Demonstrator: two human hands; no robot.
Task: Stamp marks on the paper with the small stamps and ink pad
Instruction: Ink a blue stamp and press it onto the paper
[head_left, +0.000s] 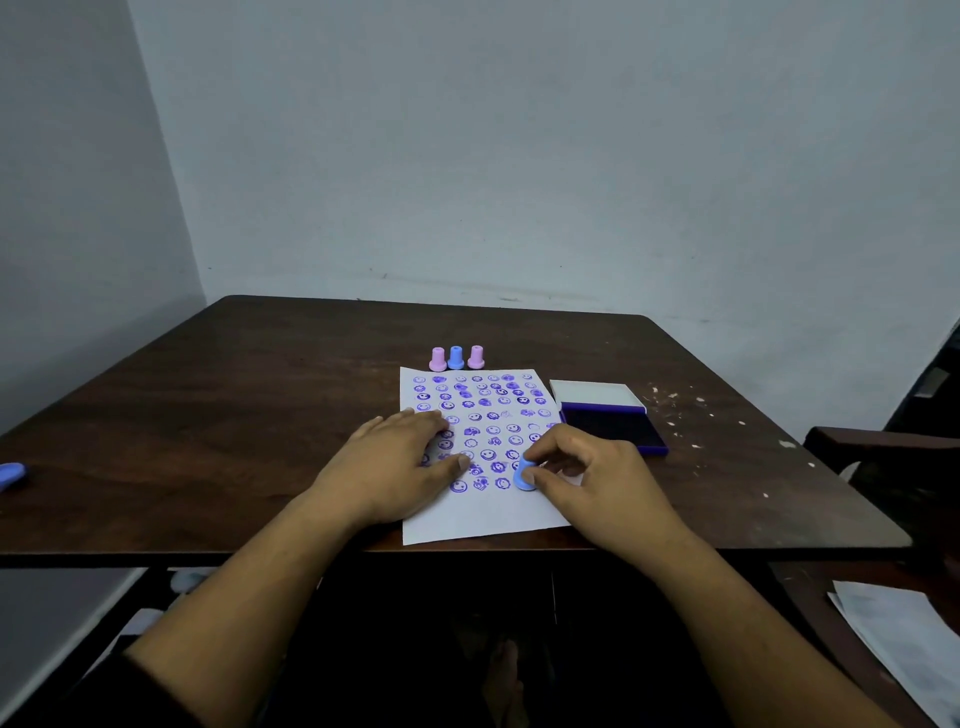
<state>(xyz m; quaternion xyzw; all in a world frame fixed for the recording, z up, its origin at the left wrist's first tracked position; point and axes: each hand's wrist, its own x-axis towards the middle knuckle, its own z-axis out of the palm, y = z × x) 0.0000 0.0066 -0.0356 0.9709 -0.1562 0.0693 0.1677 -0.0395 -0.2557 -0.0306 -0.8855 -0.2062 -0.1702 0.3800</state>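
A white paper (483, 519) lies on the dark wooden table, covered with several rows of purple face marks. My left hand (400, 462) rests flat on the paper's left side, fingers straight. My right hand (592, 483) pinches a small blue stamp (524, 477) between thumb and fingers, its base down on the paper at the right end of the lowest row of marks. The open purple ink pad (613, 428) sits just right of the paper, its white lid (597, 393) tipped back. Three more stamps stand beyond the paper: pink (438, 359), blue (455, 357), pink (476, 357).
The table (234, 415) has a bluish object (11, 475) at its left edge and pale flecks (691, 415) on its right side. A dark chair arm (883, 441) stands at the right. Papers (904, 639) lie low at the right. Walls close in behind and left.
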